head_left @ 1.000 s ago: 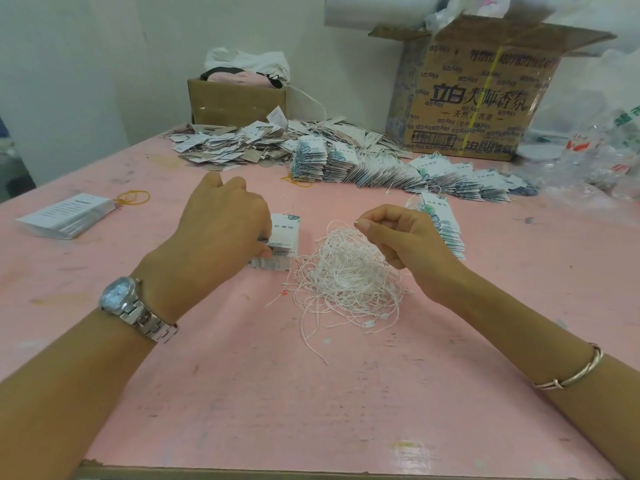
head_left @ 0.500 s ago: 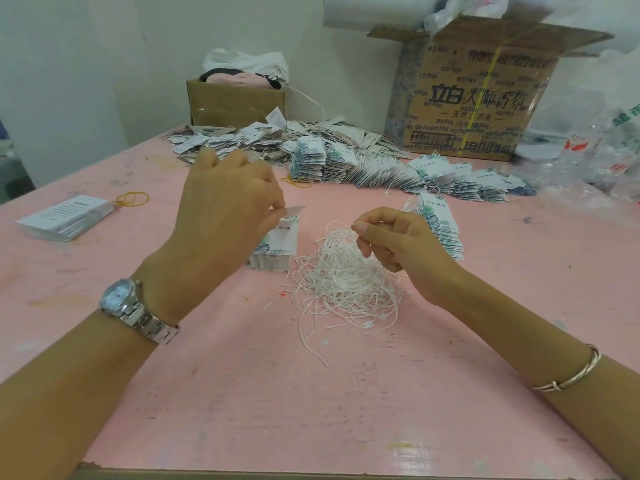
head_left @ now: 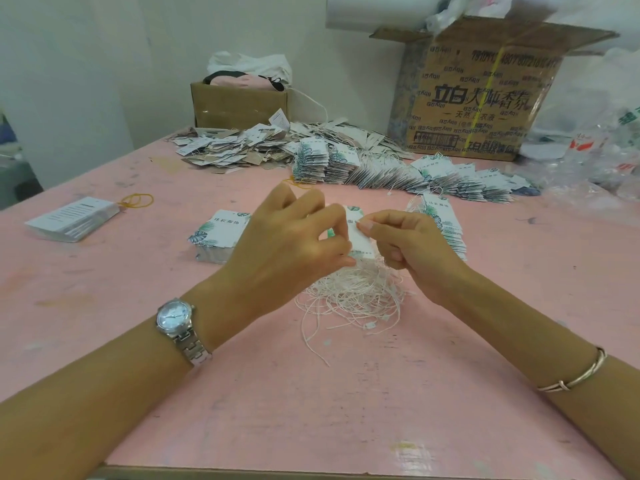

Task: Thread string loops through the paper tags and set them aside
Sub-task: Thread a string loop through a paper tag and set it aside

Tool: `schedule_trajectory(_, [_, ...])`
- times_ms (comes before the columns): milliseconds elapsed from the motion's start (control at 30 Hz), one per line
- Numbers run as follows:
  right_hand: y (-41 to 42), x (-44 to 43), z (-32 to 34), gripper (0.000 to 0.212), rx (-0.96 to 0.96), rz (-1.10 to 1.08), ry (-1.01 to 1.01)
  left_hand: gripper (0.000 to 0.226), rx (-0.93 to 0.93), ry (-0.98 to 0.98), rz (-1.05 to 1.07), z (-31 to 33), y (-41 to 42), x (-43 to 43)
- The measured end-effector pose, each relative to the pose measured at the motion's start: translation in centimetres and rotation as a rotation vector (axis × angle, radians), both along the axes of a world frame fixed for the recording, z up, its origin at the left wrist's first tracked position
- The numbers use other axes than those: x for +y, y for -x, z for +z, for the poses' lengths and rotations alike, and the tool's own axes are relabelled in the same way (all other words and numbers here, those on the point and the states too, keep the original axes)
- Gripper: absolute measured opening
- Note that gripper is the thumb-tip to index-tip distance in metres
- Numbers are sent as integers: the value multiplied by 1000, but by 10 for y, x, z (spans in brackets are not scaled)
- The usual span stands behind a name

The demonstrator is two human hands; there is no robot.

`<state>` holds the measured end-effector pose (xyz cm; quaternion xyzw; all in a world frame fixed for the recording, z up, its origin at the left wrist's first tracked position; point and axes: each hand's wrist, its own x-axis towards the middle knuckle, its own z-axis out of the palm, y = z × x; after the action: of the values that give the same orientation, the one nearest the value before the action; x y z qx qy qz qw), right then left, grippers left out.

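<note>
Tag held over the string tangle mid-counter, left hand fingers curled pinching it, right hand fingers pinching a string at its edge; likely risk: the loop misses the hole or drags tangled neighbours up.

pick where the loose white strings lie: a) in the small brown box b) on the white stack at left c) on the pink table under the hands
c: the string pile lies on the pink table just below the left hand and right hand holding a tag.
</note>
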<state>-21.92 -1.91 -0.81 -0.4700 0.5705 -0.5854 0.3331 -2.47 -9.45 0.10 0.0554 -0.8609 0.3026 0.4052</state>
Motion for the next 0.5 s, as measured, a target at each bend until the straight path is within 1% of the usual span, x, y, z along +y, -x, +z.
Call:
schedule_trajectory(67, [2, 0, 1, 5, -19, -35, 18, 40, -4, -99, 88, 2, -2, -5])
schedule_trajectory(133, [4, -1, 2, 5, -29, -67, 25, 51, 38, -211, 271, 8, -6, -14])
schedule_trajectory(233, [7, -2, 2, 5, -28, -84, 20, 58, 67, -413, 627, 18, -20, -34])
schedule_trajectory(300, [7, -2, 0, 5, -18, -83, 16, 58, 87, -506, 784, 20, -33, -49])
schedule_trajectory(367, [7, -3, -1, 5, -10, -78, 16, 63, 29, -590, 945, 16, -44, -64])
schedule_trajectory(433, [7, -3, -1, 5, -10, -77, 18, 67, -22, -688, 1025, 10, -50, -75])
schedule_trajectory(500, [6, -3, -1, 5, -12, -77, 17, 68, -2, -771, 1018, 7, -54, -81])
